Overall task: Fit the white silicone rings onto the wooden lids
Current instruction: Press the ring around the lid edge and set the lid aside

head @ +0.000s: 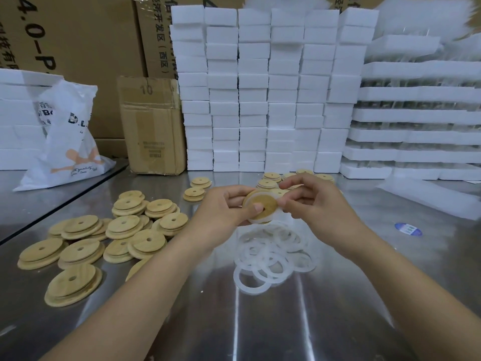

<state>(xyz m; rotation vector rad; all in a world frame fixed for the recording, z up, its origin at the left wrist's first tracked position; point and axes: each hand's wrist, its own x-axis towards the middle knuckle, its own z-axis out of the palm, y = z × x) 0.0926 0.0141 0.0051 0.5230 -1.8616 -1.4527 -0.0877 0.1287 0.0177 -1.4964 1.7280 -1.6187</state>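
Head view, left hand gripping a wooden lid above the steel table, thumb on its face, right hand pinching the white ring at its rim (partly seated), loose rings below, more lids at left.

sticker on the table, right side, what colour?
Blue oval sticker with a white-green centre, on the steel table; head view.

Left hand, right hand raised close together, fingers curled, pinching.
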